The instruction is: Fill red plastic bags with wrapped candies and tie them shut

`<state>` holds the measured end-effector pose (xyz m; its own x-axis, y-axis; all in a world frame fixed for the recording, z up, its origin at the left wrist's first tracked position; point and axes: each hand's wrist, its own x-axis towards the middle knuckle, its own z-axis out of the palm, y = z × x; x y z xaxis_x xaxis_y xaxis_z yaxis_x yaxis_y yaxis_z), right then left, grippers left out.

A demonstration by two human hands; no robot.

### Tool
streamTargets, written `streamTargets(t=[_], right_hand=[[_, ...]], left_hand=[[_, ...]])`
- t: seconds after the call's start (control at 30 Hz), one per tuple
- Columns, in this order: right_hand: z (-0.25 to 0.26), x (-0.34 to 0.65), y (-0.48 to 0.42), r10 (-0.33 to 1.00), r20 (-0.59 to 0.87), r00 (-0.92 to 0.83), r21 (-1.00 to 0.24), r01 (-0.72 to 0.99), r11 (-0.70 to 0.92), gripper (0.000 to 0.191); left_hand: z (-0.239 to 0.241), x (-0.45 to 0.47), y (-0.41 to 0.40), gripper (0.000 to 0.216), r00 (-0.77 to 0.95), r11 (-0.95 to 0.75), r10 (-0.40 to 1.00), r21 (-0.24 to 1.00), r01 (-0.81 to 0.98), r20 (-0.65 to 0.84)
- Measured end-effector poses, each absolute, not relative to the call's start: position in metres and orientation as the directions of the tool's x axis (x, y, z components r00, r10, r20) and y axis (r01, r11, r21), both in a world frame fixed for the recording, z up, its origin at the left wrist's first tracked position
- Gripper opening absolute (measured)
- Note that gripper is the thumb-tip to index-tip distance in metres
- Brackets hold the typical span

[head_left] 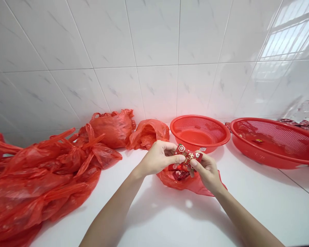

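My left hand (158, 157) and my right hand (207, 171) meet above the white counter (170, 219), each pinching one end of a small red packet (188, 156) with white and gold print. Directly under the hands lies an open red plastic bag (187, 183) with more red packets showing inside it. Just behind the hands stands a round red perforated basket (199, 132), which looks bare inside.
A heap of crumpled red plastic bags (41, 181) covers the counter's left side, with two more bags (113, 128) against the tiled wall. A larger red basket (275, 142) holding a small item sits at the right. Dark red items lie behind it.
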<state>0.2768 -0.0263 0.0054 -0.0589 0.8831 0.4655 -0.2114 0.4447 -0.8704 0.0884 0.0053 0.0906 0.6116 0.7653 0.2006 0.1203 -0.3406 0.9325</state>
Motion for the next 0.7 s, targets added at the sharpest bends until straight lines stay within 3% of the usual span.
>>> streamTargets(t=[0.2,0.7], right_hand=[[0.008,0.275,-0.027,0.885,0.464,-0.043,-0.874,-0.182,0.450,0.028],[-0.004,0.280,-0.023,0.888,0.457,-0.051,-0.868,-0.246,0.432,0.027]], left_hand=[[0.090,0.089,0.007,0.016,0.612,-0.350,0.764,0.928,0.125,0.206],[0.088,0.090,0.012,0.035,0.696,-0.167,0.711,0.986,0.026,0.102]])
